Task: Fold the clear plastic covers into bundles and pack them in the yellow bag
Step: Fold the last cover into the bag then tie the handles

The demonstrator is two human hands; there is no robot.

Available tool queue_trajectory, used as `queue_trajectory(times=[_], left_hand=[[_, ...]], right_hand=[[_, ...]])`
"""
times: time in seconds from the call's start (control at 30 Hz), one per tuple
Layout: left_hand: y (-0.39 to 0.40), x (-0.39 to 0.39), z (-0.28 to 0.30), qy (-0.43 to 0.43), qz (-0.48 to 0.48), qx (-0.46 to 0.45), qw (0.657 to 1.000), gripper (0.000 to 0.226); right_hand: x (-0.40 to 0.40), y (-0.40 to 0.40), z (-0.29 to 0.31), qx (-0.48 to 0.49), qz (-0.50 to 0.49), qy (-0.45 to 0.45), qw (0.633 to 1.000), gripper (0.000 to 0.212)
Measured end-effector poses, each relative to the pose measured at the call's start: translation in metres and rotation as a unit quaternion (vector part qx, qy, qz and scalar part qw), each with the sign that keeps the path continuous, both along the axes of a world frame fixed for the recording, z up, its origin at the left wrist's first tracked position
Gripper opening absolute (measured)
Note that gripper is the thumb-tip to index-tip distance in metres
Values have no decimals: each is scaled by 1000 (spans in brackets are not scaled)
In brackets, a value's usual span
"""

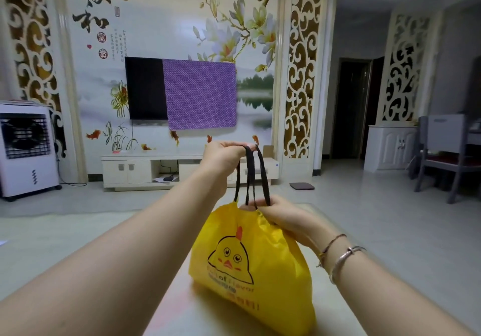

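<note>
Head view: yellow bag [250, 265] sits on the counter [182, 307], mouth cinched. Left hand [223, 157] pinches the black drawstring loops [251, 177] pulled up; right hand [279, 216] grips the gathered neck. Covers not visible, probably inside. Looks like the closing step; next: pull cords taut while holding the neck.

Single view, head-worn, wide-angle. Looks forward and slightly down across a living room, from the wearer's own eye level. Both forearms reach in from the bottom edge, very near the lens; left hand [223, 157] sits higher than right hand [279, 213], both about mid-frame. Directly below them, the counter [182, 307] runs out of the lower edge. Far wall with television [145, 88] faces the camera squarely, well apart. Straight lines bow toward the frame edges.
</note>
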State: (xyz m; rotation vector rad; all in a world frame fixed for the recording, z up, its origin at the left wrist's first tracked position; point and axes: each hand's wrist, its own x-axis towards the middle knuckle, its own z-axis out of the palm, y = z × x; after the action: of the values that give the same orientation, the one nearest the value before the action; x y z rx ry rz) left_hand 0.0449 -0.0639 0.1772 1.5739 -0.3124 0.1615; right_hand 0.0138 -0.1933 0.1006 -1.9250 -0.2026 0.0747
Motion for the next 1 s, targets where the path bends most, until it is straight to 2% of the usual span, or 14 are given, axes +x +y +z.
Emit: queue_trajectory(times=[0.07,0.13,0.17,0.23,0.3,0.37,0.43,0.57,0.7,0.73,0.83,1.0], left_hand=[[3,3,0,-18,13,56,998,16],[2,6,1,-24,31,95,995,18],[0,7,1,-26,41,107,993,16],[-5,5,2,-16,47,122,991,18],[-8,2,4,-12,48,132,990,23],[-6,2,6,-16,38,131,990,19],[0,-3,6,-18,12,125,992,15],[23,-1,-12,18,-26,159,987,42],[33,-9,-45,39,-81,263,961,80],[31,-11,-53,33,-75,279,957,83],[25,-17,-66,10,-38,273,961,68],[17,-28,-63,-25,-58,264,962,62]], right_hand=[[-1,-5,2,69,17,-14,997,13],[-4,-8,8,183,45,-24,982,36],[-5,-8,12,205,63,-27,976,46],[-9,-5,18,139,79,-40,986,53],[-11,-1,19,62,80,-52,993,40],[-14,3,17,36,65,-72,995,21],[-15,2,15,32,49,-85,995,22],[-9,1,10,46,27,-62,997,28],[-2,3,11,78,-39,-51,995,24],[-2,4,13,94,-48,-45,993,23],[0,6,14,90,-66,-48,993,23],[1,8,12,107,-71,-50,990,28]])
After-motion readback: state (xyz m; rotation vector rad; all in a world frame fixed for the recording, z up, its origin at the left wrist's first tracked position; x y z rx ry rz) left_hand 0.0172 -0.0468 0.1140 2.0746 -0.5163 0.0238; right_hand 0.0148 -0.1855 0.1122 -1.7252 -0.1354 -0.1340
